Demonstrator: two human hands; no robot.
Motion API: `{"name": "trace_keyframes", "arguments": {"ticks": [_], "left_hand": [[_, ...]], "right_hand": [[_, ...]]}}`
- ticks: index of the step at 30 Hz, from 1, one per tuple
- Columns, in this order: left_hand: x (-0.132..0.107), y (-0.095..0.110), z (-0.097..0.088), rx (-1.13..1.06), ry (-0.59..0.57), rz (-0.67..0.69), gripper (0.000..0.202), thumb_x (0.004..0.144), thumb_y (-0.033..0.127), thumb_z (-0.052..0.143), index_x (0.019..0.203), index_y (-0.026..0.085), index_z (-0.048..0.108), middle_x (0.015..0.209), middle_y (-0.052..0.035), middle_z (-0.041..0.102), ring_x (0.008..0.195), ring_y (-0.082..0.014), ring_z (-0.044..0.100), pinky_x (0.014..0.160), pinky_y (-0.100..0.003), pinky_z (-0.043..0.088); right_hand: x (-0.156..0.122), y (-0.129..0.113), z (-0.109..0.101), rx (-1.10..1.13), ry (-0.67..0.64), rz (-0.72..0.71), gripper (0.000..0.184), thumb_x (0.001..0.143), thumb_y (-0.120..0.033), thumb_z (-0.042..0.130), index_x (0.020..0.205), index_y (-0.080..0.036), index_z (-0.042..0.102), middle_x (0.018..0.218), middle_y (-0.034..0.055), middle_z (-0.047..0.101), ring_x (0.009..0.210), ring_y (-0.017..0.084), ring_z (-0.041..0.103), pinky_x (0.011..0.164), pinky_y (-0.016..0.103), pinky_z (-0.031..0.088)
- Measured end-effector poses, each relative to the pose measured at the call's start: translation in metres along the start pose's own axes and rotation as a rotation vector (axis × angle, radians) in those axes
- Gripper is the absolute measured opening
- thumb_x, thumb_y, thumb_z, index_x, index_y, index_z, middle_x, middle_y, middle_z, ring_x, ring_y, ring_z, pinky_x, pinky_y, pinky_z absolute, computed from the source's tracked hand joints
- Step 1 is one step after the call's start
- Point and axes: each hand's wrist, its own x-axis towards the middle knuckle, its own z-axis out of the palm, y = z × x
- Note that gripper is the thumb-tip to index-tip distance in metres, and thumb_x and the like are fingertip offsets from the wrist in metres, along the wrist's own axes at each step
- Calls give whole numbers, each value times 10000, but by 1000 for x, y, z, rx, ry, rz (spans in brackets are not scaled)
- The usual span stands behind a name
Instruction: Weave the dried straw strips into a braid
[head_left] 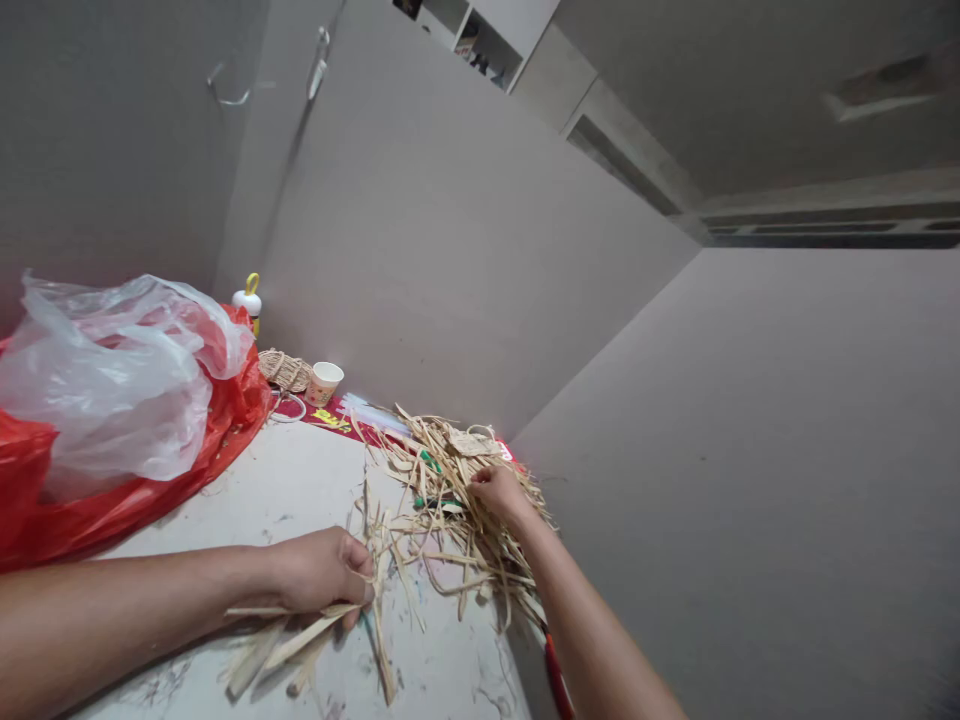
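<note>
My left hand [322,572] rests on the white tabletop [292,485], fingers curled around a small bunch of flat pale strips [292,640] that stick out toward the near edge. My right hand [496,490] reaches into a tangled pile of the same straw-coloured strips [450,520] farther along the table, fingers bent and pinched in among them; what they grip is hidden. A green-handled tool [431,465] lies partly buried in the pile.
A large red plastic bag [112,500] with a clear bag [112,380] on top fills the left side. At the back stand a small woven basket [285,370], a paper cup [325,383] and a white bottle [247,300]. Grey walls close in behind and right.
</note>
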Motion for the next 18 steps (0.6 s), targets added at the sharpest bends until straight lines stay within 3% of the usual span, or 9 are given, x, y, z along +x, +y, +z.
{"name": "trace_keyframes", "arguments": {"ticks": [6, 11, 14, 16, 18], "left_hand": [[1, -2, -1, -1, 1, 12, 107, 621, 294, 555, 625, 192, 524, 479, 45, 539, 374, -79, 336, 354, -204, 222], [1, -2, -2, 11, -17, 12, 135, 650, 324, 557, 645, 194, 519, 517, 40, 566, 366, -71, 314, 355, -206, 208], [0, 0, -2, 1, -25, 14, 142, 658, 326, 559, 645, 192, 512, 519, 40, 569, 367, -66, 309, 365, -204, 210], [-2, 3, -1, 9, -27, 9, 146, 660, 323, 562, 640, 189, 508, 513, 42, 565, 367, -61, 305, 366, -202, 201], [-3, 6, -1, 13, -38, -6, 153, 663, 330, 563, 644, 189, 506, 506, 49, 554, 365, -61, 306, 362, -204, 191]], "right_hand": [[-36, 3, -26, 167, -227, -36, 142, 628, -234, 585, 539, -162, 501, 452, -56, 412, 432, 67, 329, 432, 205, 250], [-73, 15, -50, 330, -433, -40, 264, 680, -422, 605, 695, -170, 530, 558, -34, 528, 412, 58, 325, 395, 201, 235], [-82, 26, -52, 470, -584, -12, 322, 673, -434, 664, 678, -165, 487, 591, -15, 579, 400, 38, 300, 382, 193, 199], [-84, 33, -52, 536, -614, 3, 326, 666, -411, 701, 739, -159, 507, 587, -20, 591, 392, 33, 295, 379, 189, 199], [-84, 37, -51, 610, -577, 8, 398, 662, -377, 726, 940, -163, 540, 610, -26, 616, 395, 43, 326, 382, 185, 223]]}}
